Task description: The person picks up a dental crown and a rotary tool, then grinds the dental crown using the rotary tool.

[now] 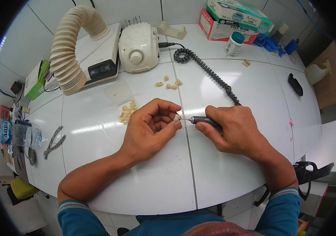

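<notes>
Between thumb and fingertips, my left hand (149, 128) pinches a small cream-coloured tooth crown (177, 117). My right hand (234, 129) wraps round a dark rotary handpiece (207, 121), whose thin metal bur points left and meets the crown or stops just short of it; I cannot tell which. From the handpiece a coiled black cord (211, 74) runs back to a white control unit (138, 49) with a round knob. Just beyond my left hand, a see-through box holds several tooth crowns (126, 112). More loose crowns (170, 86) lie farther back on the white table (152, 181).
A ribbed extraction hose (63, 51) arches over its white base at the back left. Metal pliers (54, 142) and a water bottle (22, 134) lie left. Mask boxes (231, 23), a green-capped jar (234, 44) and a black object (295, 84) are at the right.
</notes>
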`<state>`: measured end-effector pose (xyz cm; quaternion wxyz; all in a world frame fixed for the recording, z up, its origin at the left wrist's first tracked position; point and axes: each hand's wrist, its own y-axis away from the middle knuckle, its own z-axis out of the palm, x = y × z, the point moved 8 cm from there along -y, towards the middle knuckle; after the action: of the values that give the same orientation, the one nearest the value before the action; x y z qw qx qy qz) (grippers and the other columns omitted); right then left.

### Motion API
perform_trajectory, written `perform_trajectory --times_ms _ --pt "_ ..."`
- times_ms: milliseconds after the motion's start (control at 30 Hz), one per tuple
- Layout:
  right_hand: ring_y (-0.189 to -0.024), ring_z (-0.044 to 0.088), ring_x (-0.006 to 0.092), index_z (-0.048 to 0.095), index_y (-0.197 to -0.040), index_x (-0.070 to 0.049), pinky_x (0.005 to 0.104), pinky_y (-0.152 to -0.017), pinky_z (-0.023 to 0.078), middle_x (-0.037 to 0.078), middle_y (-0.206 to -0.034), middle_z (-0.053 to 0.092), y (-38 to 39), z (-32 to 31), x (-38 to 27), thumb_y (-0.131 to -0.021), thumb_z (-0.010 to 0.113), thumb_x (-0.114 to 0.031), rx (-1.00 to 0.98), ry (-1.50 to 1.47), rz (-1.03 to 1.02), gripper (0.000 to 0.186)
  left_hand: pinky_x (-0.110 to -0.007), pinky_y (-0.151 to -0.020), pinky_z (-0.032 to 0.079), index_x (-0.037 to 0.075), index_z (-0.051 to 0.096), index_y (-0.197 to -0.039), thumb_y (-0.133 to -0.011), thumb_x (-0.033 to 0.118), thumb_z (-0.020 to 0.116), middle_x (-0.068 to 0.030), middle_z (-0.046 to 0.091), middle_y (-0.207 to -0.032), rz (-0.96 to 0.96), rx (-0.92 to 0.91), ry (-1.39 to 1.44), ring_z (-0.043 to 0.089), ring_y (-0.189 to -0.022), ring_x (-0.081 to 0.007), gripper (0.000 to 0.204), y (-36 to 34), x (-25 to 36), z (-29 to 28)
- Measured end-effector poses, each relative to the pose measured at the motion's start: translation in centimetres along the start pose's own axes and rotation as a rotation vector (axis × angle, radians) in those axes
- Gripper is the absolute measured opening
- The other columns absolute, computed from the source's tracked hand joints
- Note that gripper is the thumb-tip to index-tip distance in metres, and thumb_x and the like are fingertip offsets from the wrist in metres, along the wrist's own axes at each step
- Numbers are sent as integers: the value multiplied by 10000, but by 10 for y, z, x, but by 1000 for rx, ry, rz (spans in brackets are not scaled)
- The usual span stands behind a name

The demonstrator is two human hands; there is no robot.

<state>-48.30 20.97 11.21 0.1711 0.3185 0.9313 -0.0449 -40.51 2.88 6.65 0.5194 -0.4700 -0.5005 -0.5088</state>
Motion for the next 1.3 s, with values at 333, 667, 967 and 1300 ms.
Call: perform_trajectory --times_ms 333,667,967,1300 --pt "-586 677 377 701 -902 -59 512 -569 493 131 -674 690 0 -1 1 -1060 700 -477 -5 -25 13 447 -259 -825 628 -9 637 -1239 -1067 31 741 -84 731 -1133 -25 -5 15 772 -1028 -138 205 -1 -3 0" --pt "-575 666 378 690 -889 -68 510 -564 481 126 -652 672 0 0 3 -1069 692 -479 28 -19 -1 449 -254 -767 605 -30 689 -1261 -1087 65 726 -81 752 -1109 -26 6 12 766 -978 -127 202 -1 -2 1" --pt "-553 652 376 684 -869 -73 507 -551 469 121 -628 663 0 -2 1 -1072 691 -472 22 -14 22 448 -259 -746 601 -28 729 -1286 -1105 95 710 -62 758 -1079 -32 23 -28 762 -950 -119 220 3 -3 -2" --pt "-560 666 362 703 -890 -64 501 -552 480 118 -646 686 1 -3 0 -1066 694 -477 31 12 -3 449 -262 -737 583 -16 766 -1289 -1115 108 685 -39 751 -1043 -36 32 -107 729 -915 -103 229 3 -1 -2"
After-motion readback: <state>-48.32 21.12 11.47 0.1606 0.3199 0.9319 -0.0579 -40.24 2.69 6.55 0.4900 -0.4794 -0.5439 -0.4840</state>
